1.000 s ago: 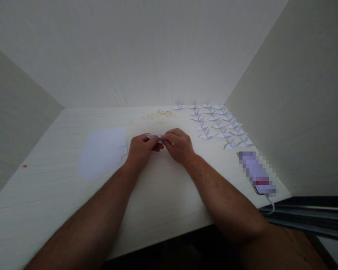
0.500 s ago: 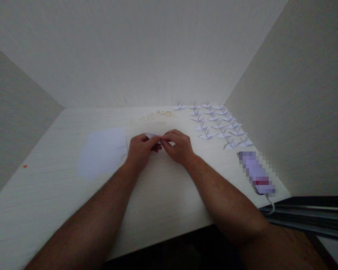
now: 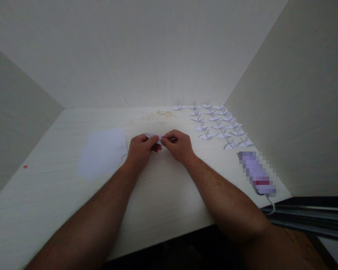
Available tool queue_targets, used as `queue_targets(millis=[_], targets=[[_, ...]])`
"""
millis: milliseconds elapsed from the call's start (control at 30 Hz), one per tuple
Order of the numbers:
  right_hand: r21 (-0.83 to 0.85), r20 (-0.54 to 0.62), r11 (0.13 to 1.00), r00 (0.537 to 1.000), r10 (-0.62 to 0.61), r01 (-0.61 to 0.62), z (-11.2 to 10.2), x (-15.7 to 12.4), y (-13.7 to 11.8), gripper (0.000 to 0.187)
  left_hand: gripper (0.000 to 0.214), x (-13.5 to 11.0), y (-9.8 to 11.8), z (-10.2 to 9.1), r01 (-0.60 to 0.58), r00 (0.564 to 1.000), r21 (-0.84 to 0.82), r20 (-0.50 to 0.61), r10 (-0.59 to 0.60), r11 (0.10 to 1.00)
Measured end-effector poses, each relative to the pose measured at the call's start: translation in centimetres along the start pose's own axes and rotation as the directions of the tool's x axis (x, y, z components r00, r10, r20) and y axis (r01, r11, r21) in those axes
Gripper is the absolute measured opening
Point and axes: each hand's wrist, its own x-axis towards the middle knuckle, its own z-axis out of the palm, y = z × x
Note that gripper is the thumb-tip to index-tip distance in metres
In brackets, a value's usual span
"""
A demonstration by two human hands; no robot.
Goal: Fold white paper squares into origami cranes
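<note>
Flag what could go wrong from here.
1. The small paper is pinched by both the left hand and right hand; a hard tug might crease or tear it.
2. The cranes stand close together, right of the hands; a sideways swing could knock several.
3. The cable runs off the table near the right arm; a snag might drag the phone.

Folded paper [image 3: 160, 142] in fingers [image 3: 153, 141], paper cranes [image 3: 206, 136]

open tabletop [image 3: 154, 126] beyond hands [image 3: 141, 150] [image 3: 179, 146], cranes [image 3: 218, 126] blocking right
</note>
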Motion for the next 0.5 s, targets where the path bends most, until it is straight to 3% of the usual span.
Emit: queue_targets(millis=[333, 500], targets=[[-0.021, 0.022, 0.997, 0.997, -0.074, 0.074, -0.09, 0.12, 0.47, 0.007, 0.014, -0.09, 0.27, 0.23, -0.011, 1.000, -0.016, -0.004, 0.011, 1.000], [0.040, 0.033, 0.999, 0.999, 0.013, -0.015, -0.03, 0.23, 0.48, 0.008, 0.014, -0.35, 0.64, 0.42, -0.028, 0.999, 0.123, -0.028, 0.032, 0.992]])
